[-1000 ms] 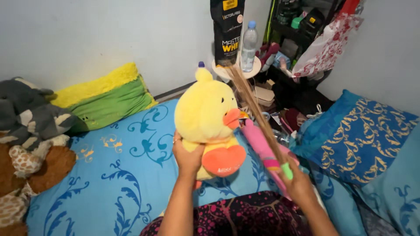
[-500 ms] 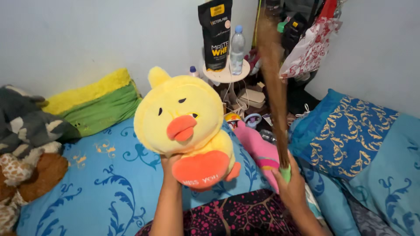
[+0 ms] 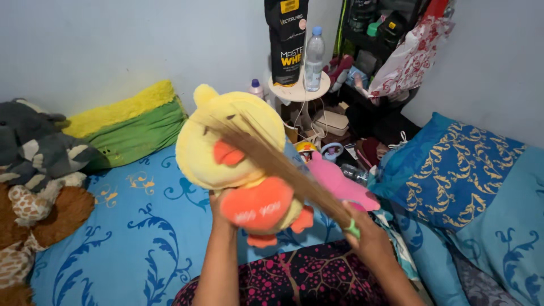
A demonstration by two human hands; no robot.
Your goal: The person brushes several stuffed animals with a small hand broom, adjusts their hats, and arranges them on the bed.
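My left hand grips a yellow plush duck from below, holding it up over the blue patterned bed sheet. The duck faces me, with an orange beak and an orange heart on its chest. In my right hand is a stick broom with a green band at its handle. Its brown bristles lie across the duck's face and chest.
Stuffed animals pile at the left, next to a green and yellow pillow. Blue patterned pillows lie on the right. A small round table bears a black pouch and a water bottle. Clutter and a dark shelf stand behind.
The broom swung from upright on the right down onto the duck's face and chest. The duck stays facing me, raised slightly.
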